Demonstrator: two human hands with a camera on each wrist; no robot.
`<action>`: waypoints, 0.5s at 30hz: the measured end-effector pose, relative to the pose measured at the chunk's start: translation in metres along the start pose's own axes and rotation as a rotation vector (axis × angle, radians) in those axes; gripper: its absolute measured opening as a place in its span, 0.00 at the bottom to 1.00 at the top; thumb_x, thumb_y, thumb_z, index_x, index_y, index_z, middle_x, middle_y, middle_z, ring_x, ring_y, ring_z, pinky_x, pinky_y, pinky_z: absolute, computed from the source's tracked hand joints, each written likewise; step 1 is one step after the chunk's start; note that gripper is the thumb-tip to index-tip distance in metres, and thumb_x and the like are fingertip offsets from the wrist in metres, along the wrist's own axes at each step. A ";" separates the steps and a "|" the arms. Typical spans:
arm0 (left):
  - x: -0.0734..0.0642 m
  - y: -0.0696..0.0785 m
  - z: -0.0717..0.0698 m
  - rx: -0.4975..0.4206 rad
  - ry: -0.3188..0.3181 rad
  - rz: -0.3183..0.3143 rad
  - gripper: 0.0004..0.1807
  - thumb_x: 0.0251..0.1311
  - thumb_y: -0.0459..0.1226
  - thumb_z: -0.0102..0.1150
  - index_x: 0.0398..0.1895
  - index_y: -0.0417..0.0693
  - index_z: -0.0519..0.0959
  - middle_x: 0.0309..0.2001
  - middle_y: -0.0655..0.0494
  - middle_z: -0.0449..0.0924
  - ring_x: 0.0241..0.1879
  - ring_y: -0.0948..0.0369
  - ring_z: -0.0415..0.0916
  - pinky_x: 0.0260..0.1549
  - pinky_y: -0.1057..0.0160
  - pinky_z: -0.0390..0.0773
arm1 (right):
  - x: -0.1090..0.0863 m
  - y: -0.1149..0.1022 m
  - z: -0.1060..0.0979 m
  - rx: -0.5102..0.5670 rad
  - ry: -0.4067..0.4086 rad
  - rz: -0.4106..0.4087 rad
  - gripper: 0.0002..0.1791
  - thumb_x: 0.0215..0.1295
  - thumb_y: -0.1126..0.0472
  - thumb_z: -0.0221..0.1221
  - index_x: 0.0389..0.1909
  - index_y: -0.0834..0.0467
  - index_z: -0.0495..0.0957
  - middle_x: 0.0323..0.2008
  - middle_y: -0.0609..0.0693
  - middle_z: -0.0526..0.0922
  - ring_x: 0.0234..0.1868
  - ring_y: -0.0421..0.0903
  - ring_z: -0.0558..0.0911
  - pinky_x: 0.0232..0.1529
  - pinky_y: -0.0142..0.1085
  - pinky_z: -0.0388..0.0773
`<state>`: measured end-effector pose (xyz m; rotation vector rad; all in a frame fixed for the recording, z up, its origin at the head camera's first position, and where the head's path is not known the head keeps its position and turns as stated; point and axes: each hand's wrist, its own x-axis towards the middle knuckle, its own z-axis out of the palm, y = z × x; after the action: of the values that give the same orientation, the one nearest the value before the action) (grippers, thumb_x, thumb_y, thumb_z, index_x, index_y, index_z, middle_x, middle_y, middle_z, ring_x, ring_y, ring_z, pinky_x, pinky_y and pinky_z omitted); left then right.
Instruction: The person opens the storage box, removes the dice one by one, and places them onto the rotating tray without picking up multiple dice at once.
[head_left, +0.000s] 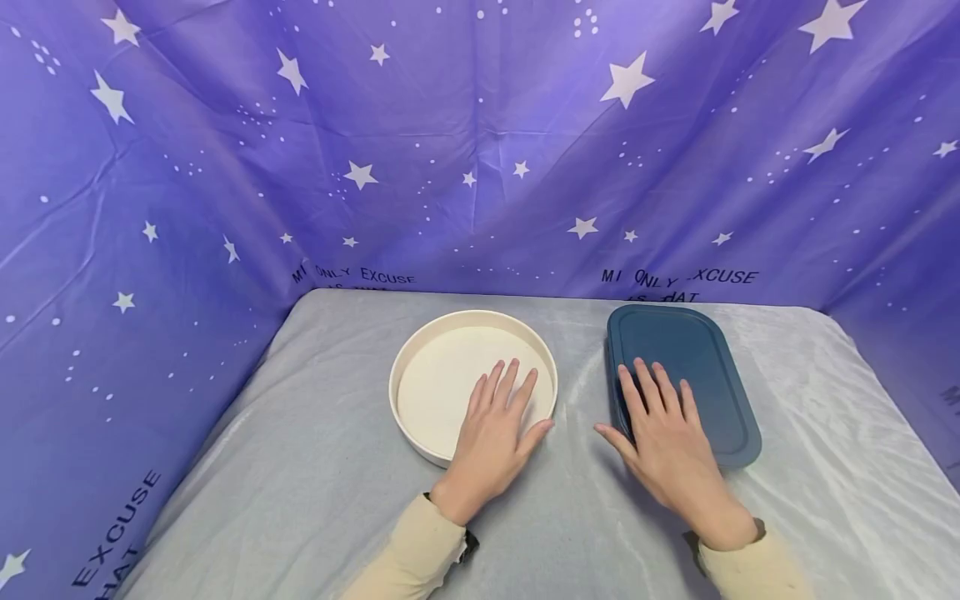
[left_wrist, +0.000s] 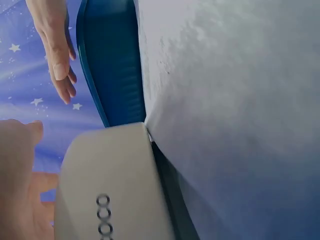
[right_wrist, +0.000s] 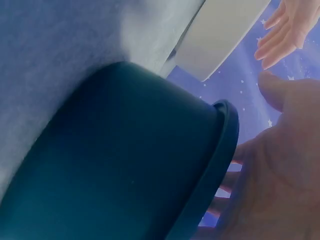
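A round, shallow cream-coloured dish with a low rim lies left of centre on the cloth. Over its front right part is my left hand, palm down with the fingers spread and straight. To the right stands a rectangular dark blue container with a flat lid. My right hand extends over the lid's near left side, fingers straight and thumb held out. In the right wrist view the container's wall fills much of the picture, with the fingers beyond its lid edge. Neither hand grips anything.
A pale grey plush cloth covers the table. Purple curtain fabric with white stars and black lettering hangs behind and at both sides. A gap of cloth separates the dish from the container.
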<state>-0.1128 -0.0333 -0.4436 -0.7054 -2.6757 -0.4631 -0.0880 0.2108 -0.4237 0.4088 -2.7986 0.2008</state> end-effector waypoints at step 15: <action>0.014 0.023 0.011 -0.123 -0.020 0.027 0.34 0.75 0.57 0.39 0.75 0.47 0.61 0.75 0.45 0.59 0.75 0.52 0.54 0.76 0.51 0.58 | -0.005 0.012 -0.008 -0.007 -0.055 0.065 0.46 0.70 0.35 0.52 0.76 0.62 0.54 0.73 0.67 0.58 0.73 0.67 0.56 0.69 0.71 0.50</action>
<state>-0.1149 -0.0041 -0.4424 -0.7834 -2.6704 -0.6217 -0.0843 0.2246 -0.4188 0.3269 -2.8684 0.1962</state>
